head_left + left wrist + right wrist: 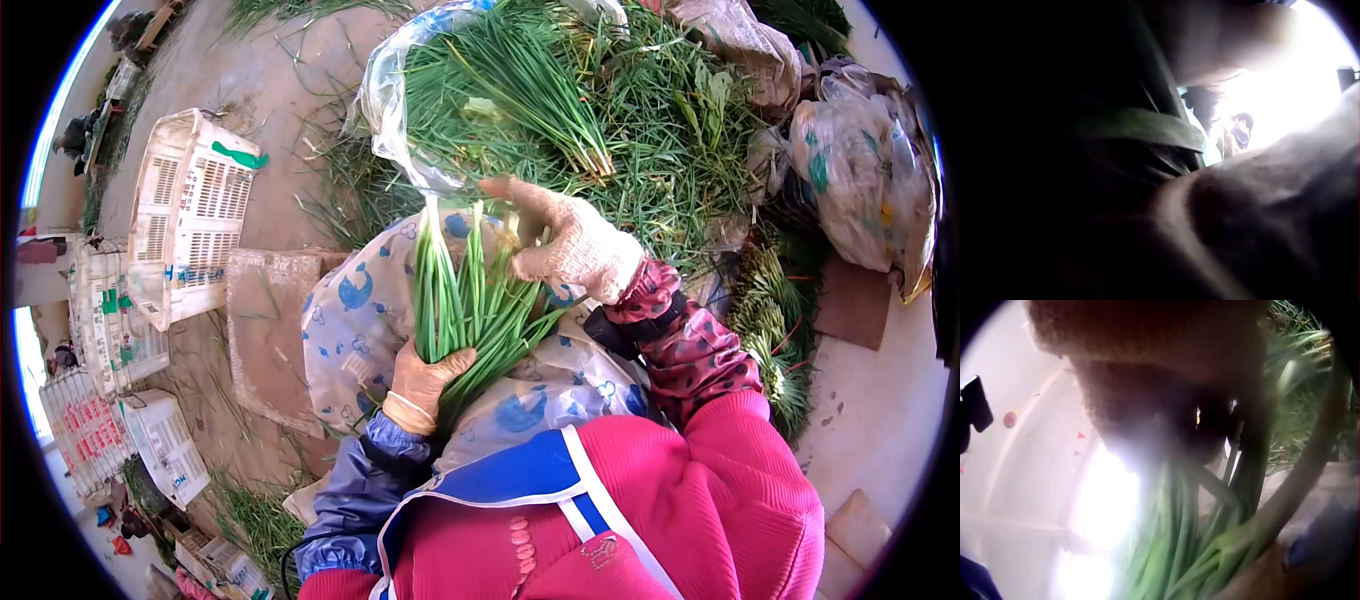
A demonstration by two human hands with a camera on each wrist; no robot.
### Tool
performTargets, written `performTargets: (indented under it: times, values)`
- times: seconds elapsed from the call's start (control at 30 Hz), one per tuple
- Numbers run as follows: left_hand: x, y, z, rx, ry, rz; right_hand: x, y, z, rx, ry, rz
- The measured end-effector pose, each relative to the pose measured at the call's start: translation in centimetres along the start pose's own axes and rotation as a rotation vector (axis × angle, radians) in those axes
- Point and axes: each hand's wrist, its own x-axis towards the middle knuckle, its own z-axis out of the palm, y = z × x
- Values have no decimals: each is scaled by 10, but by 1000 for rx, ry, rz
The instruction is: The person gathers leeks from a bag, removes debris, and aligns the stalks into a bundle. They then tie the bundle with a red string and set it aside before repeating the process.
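My gloved left hand (425, 385) grips a bunch of green onions (440, 300) over my lap, pale ends pointing away from me. My right hand (585, 245), in a knitted glove, is at the pale ends, its thumb and forefinger spread apart. In the right wrist view, the glove (1147, 381) hides the tops of several stalks (1166, 531). The left wrist view is mostly dark, with one pale stalk (1141, 125) showing. Ahead, another bunch of long green stalks (540, 95) lies on a heap of loose leaves (650, 140).
Patterned plastic sheeting (350, 300) covers my lap. To the left stand a white crate (190, 215), more crates (110, 320) and a flat board (270, 340). A filled plastic bag (860, 170) and bundled greens (765, 340) are on the right. Clear plastic (385, 100) edges the heap.
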Motion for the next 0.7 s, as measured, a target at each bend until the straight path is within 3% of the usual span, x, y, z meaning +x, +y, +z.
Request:
performTargets:
  times: [0.17, 0.23, 0.3, 0.37, 0.4, 0.47, 0.5, 0.53, 0.57, 0.63, 0.7]
  values:
    - [0, -4, 1, 116, 93, 60, 0, 15, -23, 258, 735, -109]
    - [0, -4, 0, 135, 130, 90, -2, 27, -58, 153, 1032, -232]
    - [-2, -2, 0, 117, 144, 124, -22, 43, -111, 16, 1205, -313]
    - [-3, 0, 2, 89, 153, 160, -39, 81, -179, -506, 1337, -139]
    - [-3, 1, 3, 64, 151, 155, -54, 26, -137, -1035, 1264, 91]
    - [-2, 1, 3, 82, 158, 169, -53, -2, -103, -1117, 1038, -58]
    - [-1, 1, 4, 94, 155, 175, -47, -18, -77, -920, 823, -112]
    - [-1, 1, 4, 132, 157, 186, -43, -35, -47, -471, 567, 5]
    - [-2, 1, 4, 169, 158, 197, -38, -43, -26, -328, 307, 44]
    - [-3, 2, 5, 239, 166, 245, -19, -69, 11, -681, 25, 184]
    - [-9, 7, 7, 309, 182, 317, 7, -19, 24, -804, 28, -45]
